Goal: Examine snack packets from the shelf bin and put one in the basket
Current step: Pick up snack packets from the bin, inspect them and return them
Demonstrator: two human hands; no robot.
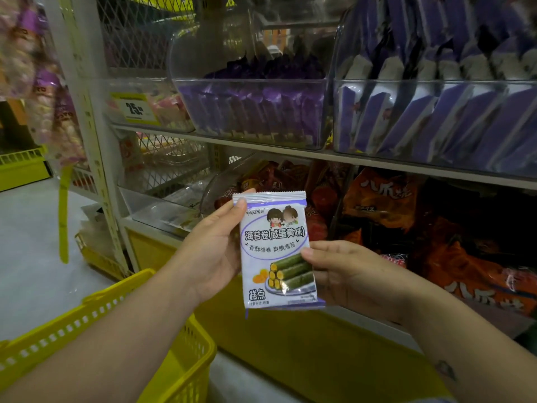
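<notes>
Both my forearms are bare from wrist to the frame edge, no sleeves, watch or bracelet on them. My left hand (213, 251) and right hand (348, 274) carry no rings that I can see, and the nails are short and unpainted. A small dark tattoo (444, 370) marks my right forearm.

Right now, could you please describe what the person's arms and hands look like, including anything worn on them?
Both hands, left and right, are bare: no gloves, rings or watch visible. Both forearms are bare too, with no sleeves in view. The right forearm carries a small dark mark, perhaps a tattoo. Fingernails are short and unpainted.
</notes>
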